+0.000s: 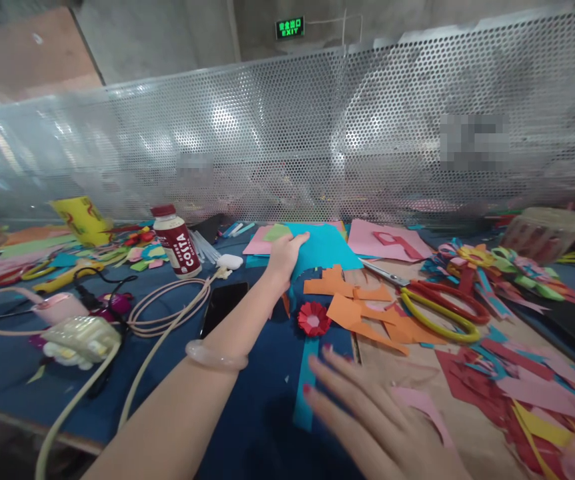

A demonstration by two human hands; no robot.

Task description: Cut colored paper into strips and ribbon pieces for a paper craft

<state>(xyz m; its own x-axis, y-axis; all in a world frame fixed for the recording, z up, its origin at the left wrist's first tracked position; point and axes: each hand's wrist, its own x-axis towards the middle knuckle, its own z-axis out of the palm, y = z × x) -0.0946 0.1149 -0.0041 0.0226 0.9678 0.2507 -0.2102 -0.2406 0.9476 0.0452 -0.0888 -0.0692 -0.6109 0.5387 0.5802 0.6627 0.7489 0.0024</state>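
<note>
My left hand, with a pale bangle on its wrist, reaches to the back of the table. Its fingers are closed at the left edge of a blue paper sheet; the fingertips are partly hidden. Pink sheets and a green piece of paper lie around that hand. My right hand is open with spread fingers, slightly blurred, low over the table. Near its fingertips is a blue paper strip. A red paper flower with a pink centre sits at the strip's far end.
Scissors with red and yellow handles lie beside orange paper scraps. Colourful scraps cover the right side. At left are a phone, coiled cable, a glue gun and a bottle. A perforated metal screen stands behind.
</note>
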